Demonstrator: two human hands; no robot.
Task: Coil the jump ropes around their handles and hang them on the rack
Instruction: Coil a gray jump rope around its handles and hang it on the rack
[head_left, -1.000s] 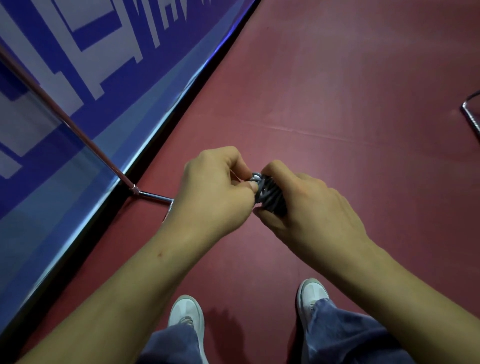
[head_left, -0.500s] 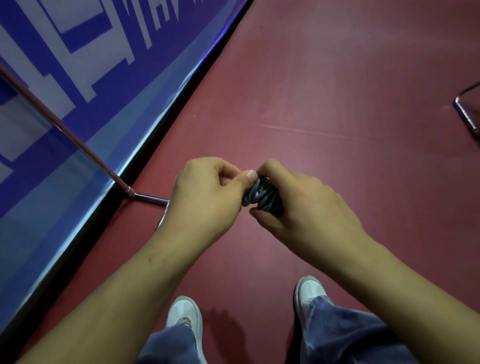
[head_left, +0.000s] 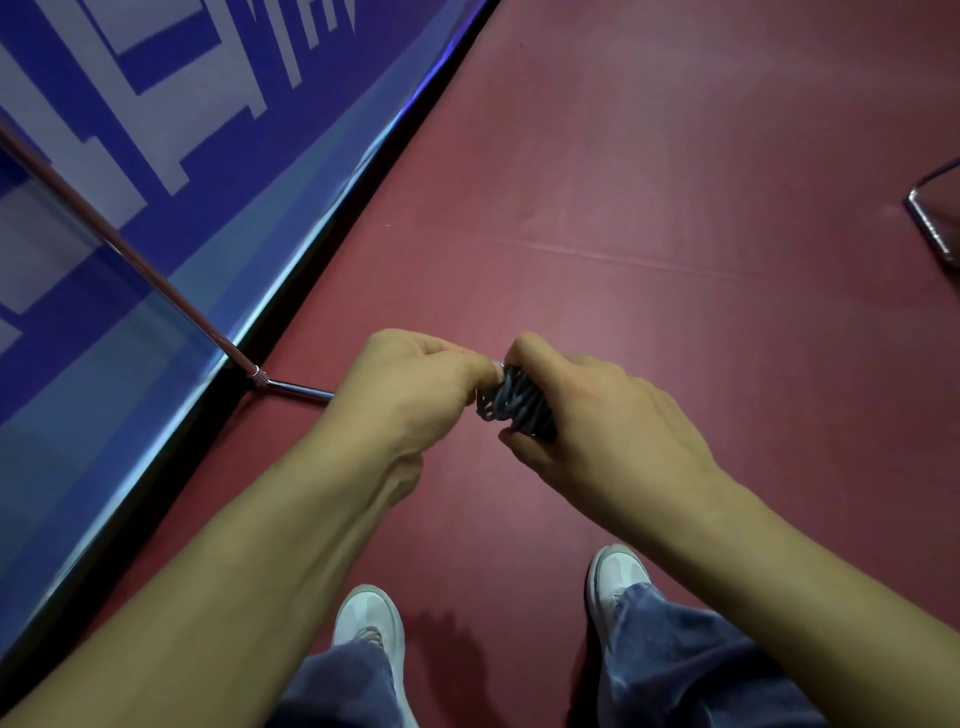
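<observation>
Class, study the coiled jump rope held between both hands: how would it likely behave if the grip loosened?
The coiled jump rope is probably floppy: its dark loops bunch unevenly. It would likely unravel if released, since the left hand and right hand both grip it.

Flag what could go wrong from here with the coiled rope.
1. The coiled jump rope is kept together only by the right hand gripping it and the left hand pinching its end. A slip there could let the wraps spring loose.
2. The chrome tube lies on the floor ahead and to the left of the white shoes. Stepping that way while watching the hands could cause a trip.
</observation>
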